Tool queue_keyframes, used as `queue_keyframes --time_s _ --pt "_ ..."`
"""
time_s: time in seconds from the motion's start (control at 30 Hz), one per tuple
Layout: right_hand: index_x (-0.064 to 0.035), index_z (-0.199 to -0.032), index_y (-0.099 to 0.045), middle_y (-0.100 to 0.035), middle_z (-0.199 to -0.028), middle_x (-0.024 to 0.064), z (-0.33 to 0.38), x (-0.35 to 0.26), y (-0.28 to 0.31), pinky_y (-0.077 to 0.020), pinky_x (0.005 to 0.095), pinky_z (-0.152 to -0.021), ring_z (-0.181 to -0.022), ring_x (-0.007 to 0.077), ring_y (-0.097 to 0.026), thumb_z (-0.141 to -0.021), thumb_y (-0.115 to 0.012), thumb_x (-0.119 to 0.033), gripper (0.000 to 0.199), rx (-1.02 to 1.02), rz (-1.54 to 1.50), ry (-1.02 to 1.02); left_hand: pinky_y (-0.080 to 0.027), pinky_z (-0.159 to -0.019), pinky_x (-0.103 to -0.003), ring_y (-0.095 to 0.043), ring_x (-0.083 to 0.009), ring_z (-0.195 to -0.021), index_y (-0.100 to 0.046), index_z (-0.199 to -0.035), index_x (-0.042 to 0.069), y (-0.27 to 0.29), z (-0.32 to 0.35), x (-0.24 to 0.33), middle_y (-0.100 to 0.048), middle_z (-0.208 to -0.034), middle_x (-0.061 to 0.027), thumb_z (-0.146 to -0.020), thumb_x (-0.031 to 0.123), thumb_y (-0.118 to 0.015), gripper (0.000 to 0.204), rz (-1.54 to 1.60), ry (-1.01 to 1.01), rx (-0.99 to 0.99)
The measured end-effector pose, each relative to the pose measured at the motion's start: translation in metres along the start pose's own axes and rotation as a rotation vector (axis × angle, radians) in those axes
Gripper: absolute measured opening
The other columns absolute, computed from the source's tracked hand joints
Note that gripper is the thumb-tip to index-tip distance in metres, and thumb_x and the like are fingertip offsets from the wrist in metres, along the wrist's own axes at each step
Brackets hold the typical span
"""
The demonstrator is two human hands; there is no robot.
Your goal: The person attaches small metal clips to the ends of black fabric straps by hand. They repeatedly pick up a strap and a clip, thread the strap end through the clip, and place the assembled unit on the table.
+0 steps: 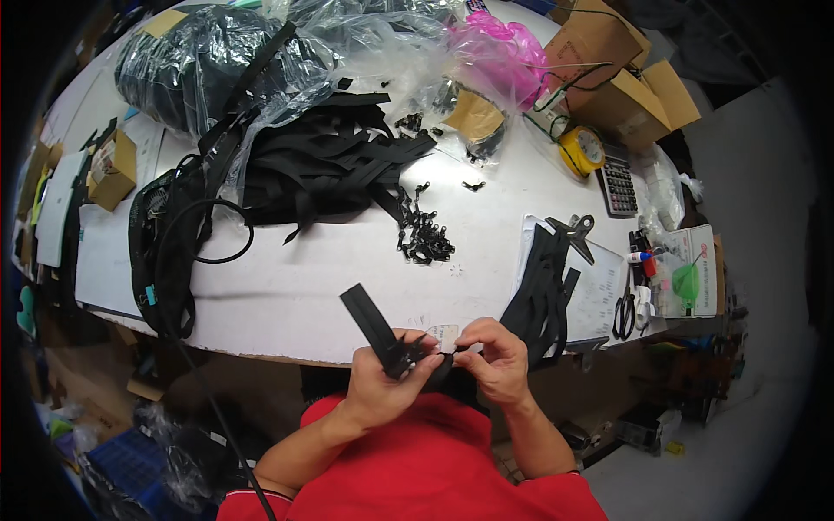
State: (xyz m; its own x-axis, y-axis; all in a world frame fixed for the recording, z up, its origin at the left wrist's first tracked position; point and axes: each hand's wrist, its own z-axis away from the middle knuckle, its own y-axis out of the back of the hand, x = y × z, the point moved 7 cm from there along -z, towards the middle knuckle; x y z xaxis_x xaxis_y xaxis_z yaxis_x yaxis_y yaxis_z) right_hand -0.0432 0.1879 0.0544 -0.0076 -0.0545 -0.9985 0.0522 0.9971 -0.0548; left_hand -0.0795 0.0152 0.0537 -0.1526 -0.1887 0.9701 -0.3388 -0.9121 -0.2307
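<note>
My left hand (380, 395) is closed around a black zipper strip (368, 319), whose one end sticks up past the table's front edge. Small dark pieces, perhaps zipper sliders, show between its fingers, too small to make out. Close by, my right hand (499, 363) pinches the strip's other end between thumb and fingertips. Any slider there is hidden by the fingers. Beyond the hands lies a heap of black zipper sliders (426, 239). A large tangle of black zipper strips (321, 169) is behind it on the left, and a smaller bundle of strips (539, 300) hangs over the edge at right.
A black clamp (575, 236) rests on papers at right, near scissors (624, 314), a calculator (618, 184) and yellow tape (581, 151). Plastic bags (204, 65) and open cardboard boxes (638, 100) line the back. A dark cable (213, 382) runs down the left.
</note>
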Motion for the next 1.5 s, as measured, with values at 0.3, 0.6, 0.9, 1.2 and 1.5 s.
queue_keyframes --time_s 0.3,0.6,0.9,1.2,1.5 --pt "-0.0005 -0.107 -0.060 -0.068 -0.091 0.0092 -0.015 -0.009 0.054 -0.0515 0.0263 -0.076 -0.079 0.0137 -0.063 -0.094 -0.067 -0.009 0.017 0.359 -0.439 -0.017 -0.053 -0.075 -0.024 -0.065 -0.0091 -0.085 -0.065 -0.106 -0.003 0.009 0.001 -0.003 -0.070 -0.090 -0.0064 -0.086 0.002 -0.074 0.022 0.043 0.086 0.043" --pt "-0.0015 -0.117 -0.061 -0.065 -0.107 0.0109 0.003 0.023 0.005 -0.0526 0.0298 -0.087 -0.095 0.0181 -0.064 -0.093 -0.065 -0.003 0.024 0.205 -0.416 -0.262 -0.052 -0.073 -0.021 -0.065 -0.0093 -0.086 -0.060 -0.108 -0.001 0.004 -0.004 -0.007 -0.068 -0.093 -0.0062 -0.086 -0.002 -0.072 0.026 -0.006 0.028 -0.024" --pt "0.0010 -0.120 -0.057 -0.062 -0.103 0.0097 0.005 0.015 0.003 -0.0474 0.0308 -0.089 -0.095 0.0171 -0.059 -0.091 -0.065 0.003 0.031 0.242 -0.290 -0.028 -0.052 -0.072 -0.021 -0.065 -0.0092 -0.085 -0.060 -0.109 -0.001 0.002 -0.002 -0.004 -0.069 -0.093 -0.0065 -0.086 -0.001 -0.073 0.026 -0.035 0.001 -0.022" --pt "0.0024 -0.127 -0.056 -0.059 -0.100 0.0050 0.013 0.005 -0.006 -0.0447 0.0270 -0.088 -0.092 0.0130 -0.056 -0.083 -0.074 0.004 0.048 0.166 -0.051 0.019 -0.052 -0.072 -0.022 -0.065 -0.0092 -0.085 -0.060 -0.110 -0.001 0.001 -0.003 -0.008 -0.069 -0.093 -0.0066 -0.086 -0.002 -0.072 0.027 -0.012 0.033 -0.030" --pt "0.0002 -0.121 -0.061 -0.063 -0.098 0.0078 0.007 -0.011 -0.011 -0.0455 0.0281 -0.085 -0.090 0.0149 -0.058 -0.079 -0.075 0.006 0.045 0.144 0.084 0.157 -0.051 -0.070 -0.021 -0.063 -0.0079 -0.082 -0.060 -0.110 0.000 -0.002 -0.003 -0.004 -0.068 -0.093 -0.0058 -0.087 -0.002 -0.072 0.026 0.012 0.026 -0.036"
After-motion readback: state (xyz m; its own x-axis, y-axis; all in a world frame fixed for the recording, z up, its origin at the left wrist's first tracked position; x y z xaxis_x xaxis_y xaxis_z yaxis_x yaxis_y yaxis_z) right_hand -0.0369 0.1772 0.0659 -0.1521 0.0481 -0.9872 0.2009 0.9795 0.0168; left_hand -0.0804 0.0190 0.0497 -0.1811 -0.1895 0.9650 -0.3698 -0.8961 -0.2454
